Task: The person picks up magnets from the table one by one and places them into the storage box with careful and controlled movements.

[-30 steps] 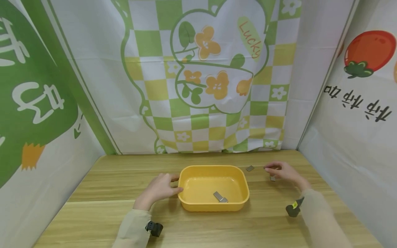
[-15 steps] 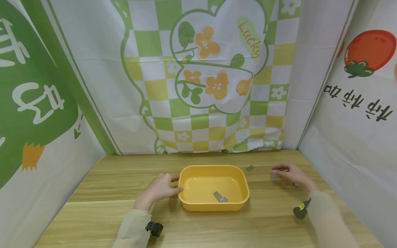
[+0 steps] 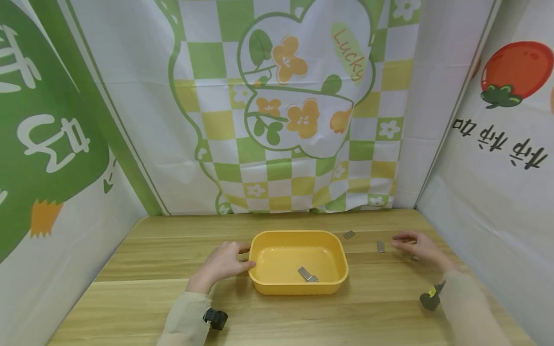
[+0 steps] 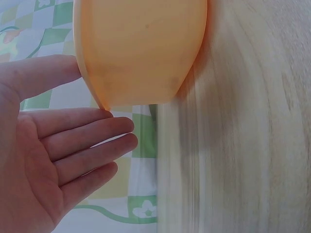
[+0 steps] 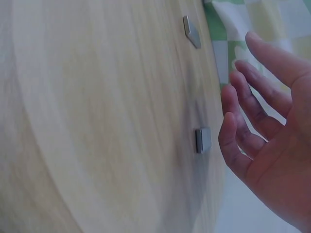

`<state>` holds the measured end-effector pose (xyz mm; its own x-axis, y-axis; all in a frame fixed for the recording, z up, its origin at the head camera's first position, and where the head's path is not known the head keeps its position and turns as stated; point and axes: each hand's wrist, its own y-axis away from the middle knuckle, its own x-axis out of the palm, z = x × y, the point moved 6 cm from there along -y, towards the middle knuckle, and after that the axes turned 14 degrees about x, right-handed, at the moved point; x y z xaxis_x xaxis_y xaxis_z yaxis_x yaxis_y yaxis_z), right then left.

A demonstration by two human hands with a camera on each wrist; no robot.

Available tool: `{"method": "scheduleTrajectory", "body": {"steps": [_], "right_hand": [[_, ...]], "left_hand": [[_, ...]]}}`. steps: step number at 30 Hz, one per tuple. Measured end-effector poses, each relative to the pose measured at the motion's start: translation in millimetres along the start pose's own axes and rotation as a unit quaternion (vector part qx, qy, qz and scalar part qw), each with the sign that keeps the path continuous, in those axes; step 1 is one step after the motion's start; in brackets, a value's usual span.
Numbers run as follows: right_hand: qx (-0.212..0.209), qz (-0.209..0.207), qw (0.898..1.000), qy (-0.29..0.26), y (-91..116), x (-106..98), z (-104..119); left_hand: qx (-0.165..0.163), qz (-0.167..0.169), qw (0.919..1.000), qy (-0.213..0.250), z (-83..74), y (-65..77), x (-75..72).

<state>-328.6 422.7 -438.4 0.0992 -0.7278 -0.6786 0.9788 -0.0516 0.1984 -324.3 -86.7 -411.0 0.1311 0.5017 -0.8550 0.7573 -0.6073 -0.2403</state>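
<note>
Left grip [image 3: 222, 261] spread wide, thumb and forefinger touching the left rim of the tray [image 3: 298, 289], metal bars [image 3: 304, 273] inside, right grip [image 3: 419, 246] loosely parted and unfilled, above the surface [image 3: 372, 302], right of another bar [image 3: 381, 246]

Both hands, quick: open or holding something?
Left hand: open, fingers extended, touching the yellow plastic bin at its rim.
Right hand: open, fingers loosely bent, holding nothing.
</note>
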Motion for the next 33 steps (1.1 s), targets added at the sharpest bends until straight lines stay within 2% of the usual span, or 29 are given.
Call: {"method": "scheduleTrajectory", "body": {"steps": [13, 21, 26, 33], "right_hand": [[-0.001, -0.032, 0.999, -0.005, 2, -12, -24], [0.013, -0.064, 0.998, 0.025, 9, -18, -33], [0.008, -0.077, 0.996, 0.042, 12, -20, -37], [0.006, -0.083, 0.995, 0.046, 14, -20, -42]], "left_hand": [[0.004, -0.002, 1.0, 0.004, -0.6, 0.3, -0.2], [0.013, 0.001, 0.9999, 0.005, -1.1, 0.6, -0.5], [0.016, 0.002, 0.9999, 0.006, -1.1, 0.8, -0.2], [0.012, -0.004, 0.9999, 0.002, -1.0, 0.7, -1.1]]}}
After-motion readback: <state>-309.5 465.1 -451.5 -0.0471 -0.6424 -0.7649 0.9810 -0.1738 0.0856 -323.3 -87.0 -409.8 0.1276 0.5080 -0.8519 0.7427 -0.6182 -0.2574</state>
